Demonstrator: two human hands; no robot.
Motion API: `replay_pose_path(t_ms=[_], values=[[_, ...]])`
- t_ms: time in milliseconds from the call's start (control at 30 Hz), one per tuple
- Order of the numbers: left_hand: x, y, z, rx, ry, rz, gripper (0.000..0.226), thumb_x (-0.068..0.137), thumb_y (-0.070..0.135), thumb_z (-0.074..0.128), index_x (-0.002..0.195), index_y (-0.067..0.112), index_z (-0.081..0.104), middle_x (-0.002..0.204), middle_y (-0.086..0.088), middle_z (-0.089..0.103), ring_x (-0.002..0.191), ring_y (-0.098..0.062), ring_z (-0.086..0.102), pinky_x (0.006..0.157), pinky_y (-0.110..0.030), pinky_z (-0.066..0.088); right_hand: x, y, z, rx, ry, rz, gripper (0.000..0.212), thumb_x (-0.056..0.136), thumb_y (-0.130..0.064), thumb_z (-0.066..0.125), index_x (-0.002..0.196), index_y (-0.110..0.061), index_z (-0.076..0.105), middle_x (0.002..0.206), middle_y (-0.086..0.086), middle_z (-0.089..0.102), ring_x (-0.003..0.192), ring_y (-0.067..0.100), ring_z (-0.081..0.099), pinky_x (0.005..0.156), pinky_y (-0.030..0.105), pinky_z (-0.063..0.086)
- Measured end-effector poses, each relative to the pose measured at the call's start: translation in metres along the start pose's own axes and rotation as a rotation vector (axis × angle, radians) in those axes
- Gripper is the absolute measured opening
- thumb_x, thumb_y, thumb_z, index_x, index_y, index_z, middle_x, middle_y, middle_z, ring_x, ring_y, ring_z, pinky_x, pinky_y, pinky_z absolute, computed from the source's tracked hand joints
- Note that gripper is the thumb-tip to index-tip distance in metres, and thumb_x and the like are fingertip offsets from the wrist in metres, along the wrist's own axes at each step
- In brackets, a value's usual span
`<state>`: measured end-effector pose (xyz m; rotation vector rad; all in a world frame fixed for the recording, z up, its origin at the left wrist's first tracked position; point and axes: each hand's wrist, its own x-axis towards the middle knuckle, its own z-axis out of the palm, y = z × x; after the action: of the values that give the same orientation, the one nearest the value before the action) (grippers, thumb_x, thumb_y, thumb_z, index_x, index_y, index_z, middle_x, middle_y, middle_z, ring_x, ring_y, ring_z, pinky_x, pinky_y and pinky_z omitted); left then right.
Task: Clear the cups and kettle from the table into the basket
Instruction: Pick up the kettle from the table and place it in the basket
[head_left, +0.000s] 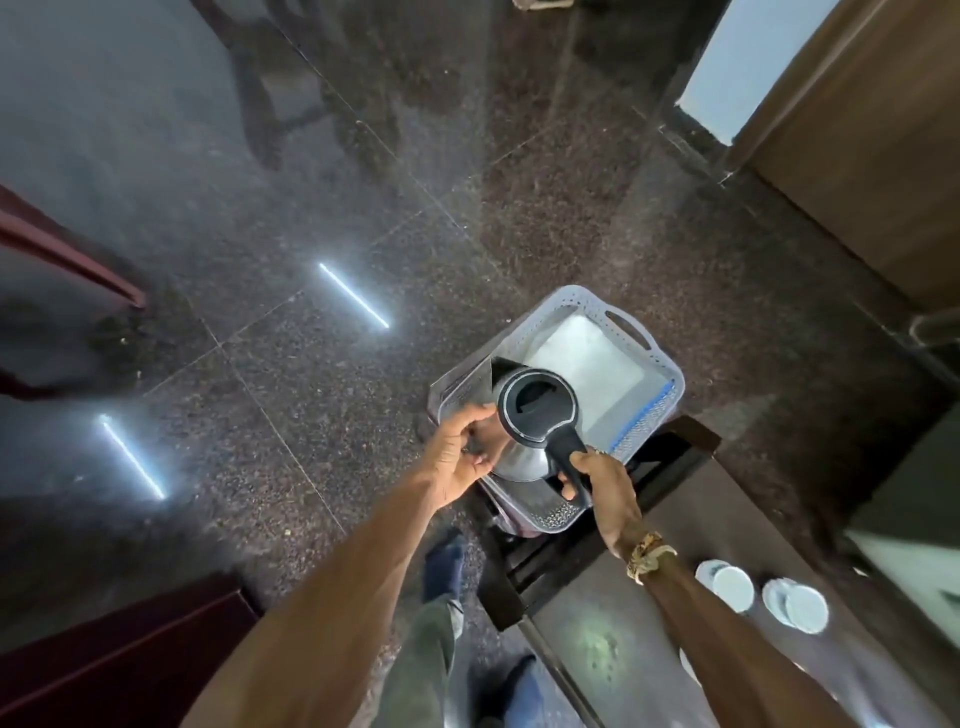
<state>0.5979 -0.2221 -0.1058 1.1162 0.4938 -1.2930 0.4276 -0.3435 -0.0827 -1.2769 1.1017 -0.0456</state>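
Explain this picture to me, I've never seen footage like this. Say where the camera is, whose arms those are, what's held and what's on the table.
There is no machine here. The camera sits on a person's head and looks down, so the two arms are that person's own. The right hand grips the black handle of a steel kettle, and the left hand cups the kettle's side. The kettle is held over a pale plastic basket, which sits just past the end of the dark table. White cups stand on the table at the lower right, not yet cleared.
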Motion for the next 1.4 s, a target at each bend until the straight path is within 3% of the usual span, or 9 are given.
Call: replay_pose_path(t_ms=[167, 400, 667, 767, 900, 1100, 1167, 1267, 1400], values=[[-0.009, 0.001, 0.01, 0.025, 0.05, 0.024, 0.034, 0.072, 0.023, 0.079, 0.098, 0.012, 0.06, 0.088, -0.008, 0.065, 0.074, -0.019, 0.061, 0.06, -0.029, 0.053, 0.0, -0.004, -0.003, -0.078, -0.038, 0.031, 0.039, 0.077, -0.042, 0.05, 0.079, -0.006, 0.067, 0.069, 0.007, 0.063, 0.067, 0.019, 0.057, 0.065, 0.033, 0.046], [-0.024, -0.005, 0.034, 0.063, 0.128, 0.092, 0.022, 0.082, 0.032, 0.074, 0.095, 0.016, 0.066, 0.078, 0.0, 0.071, 0.08, -0.016, 0.062, 0.07, -0.03, 0.053, -0.005, -0.008, -0.014, -0.412, -0.024, -0.001, 0.038, 0.075, -0.055, 0.042, 0.061, -0.02, 0.047, 0.06, -0.007, 0.055, 0.052, 0.005, 0.043, 0.06, 0.031, 0.036], [-0.038, -0.015, 0.047, 0.101, 0.144, 0.141, 0.022, 0.087, 0.041, 0.071, 0.097, 0.023, 0.069, 0.077, 0.006, 0.075, 0.083, -0.013, 0.061, 0.087, -0.031, 0.049, -0.017, -0.01, -0.013, -0.517, 0.013, -0.047, 0.045, 0.09, -0.051, 0.043, 0.072, -0.011, 0.054, 0.069, 0.002, 0.062, 0.072, 0.029, 0.057, 0.064, 0.036, 0.04], [-0.042, -0.02, 0.049, 0.137, 0.112, 0.138, 0.028, 0.089, 0.045, 0.067, 0.091, 0.017, 0.066, 0.066, 0.002, 0.065, 0.069, -0.013, 0.051, 0.078, -0.029, 0.043, -0.022, -0.009, -0.013, -0.579, 0.035, -0.082, 0.048, 0.096, -0.052, 0.041, 0.085, -0.01, 0.06, 0.075, 0.003, 0.062, 0.075, 0.03, 0.056, 0.065, 0.037, 0.038], [-0.046, -0.026, 0.053, 0.162, 0.132, 0.138, 0.035, 0.089, 0.046, 0.064, 0.105, 0.015, 0.064, 0.08, 0.0, 0.056, 0.079, -0.015, 0.051, 0.116, -0.045, 0.029, -0.027, -0.009, -0.017, -0.71, 0.024, -0.123, 0.045, 0.1, -0.056, 0.036, 0.092, -0.016, 0.055, 0.092, 0.008, 0.064, 0.088, 0.031, 0.059, 0.073, 0.035, 0.037], [-0.059, -0.035, 0.061, 0.212, 0.157, 0.15, 0.029, 0.086, 0.043, 0.068, 0.069, 0.023, 0.056, 0.068, 0.002, 0.052, 0.064, -0.01, 0.052, 0.116, -0.046, 0.031, -0.04, -0.004, -0.029, -0.779, -0.018, -0.181, 0.045, 0.101, -0.058, 0.033, 0.098, -0.018, 0.054, 0.089, 0.006, 0.063, 0.093, 0.035, 0.064, 0.07, 0.034, 0.037], [-0.064, -0.037, 0.062, 0.231, 0.151, 0.166, 0.026, 0.084, 0.045, 0.071, 0.079, 0.021, 0.064, 0.08, 0.0, 0.064, 0.078, -0.012, 0.062, 0.115, -0.046, 0.032, -0.046, -0.003, -0.032, -0.781, -0.015, -0.189, 0.047, 0.101, -0.058, 0.032, 0.102, -0.018, 0.056, 0.099, 0.01, 0.068, 0.096, 0.035, 0.064, 0.072, 0.035, 0.038], [-0.079, -0.043, 0.07, 0.264, 0.177, 0.225, 0.056, 0.085, 0.045, 0.071, 0.128, 0.011, 0.061, 0.133, -0.012, 0.063, 0.123, -0.025, 0.059, 0.108, -0.042, 0.037, -0.057, -0.007, -0.036, -0.771, -0.03, -0.21, 0.055, 0.099, -0.062, 0.029, 0.123, -0.02, 0.055, 0.114, 0.01, 0.068, 0.107, 0.034, 0.063, 0.084, 0.038, 0.045], [-0.101, -0.051, 0.082, 0.657, 0.26, 0.626, 0.055, 0.092, 0.042, 0.066, 0.135, 0.01, 0.054, 0.129, -0.009, 0.063, 0.112, -0.019, 0.057, 0.109, -0.046, 0.042, -0.078, -0.009, -0.042, -0.992, 0.099, -0.276, 0.083, 0.093, -0.074, 0.022, 0.158, -0.022, 0.019, 0.163, 0.004, 0.026, 0.144, 0.03, 0.036, 0.113, 0.048, 0.032]])
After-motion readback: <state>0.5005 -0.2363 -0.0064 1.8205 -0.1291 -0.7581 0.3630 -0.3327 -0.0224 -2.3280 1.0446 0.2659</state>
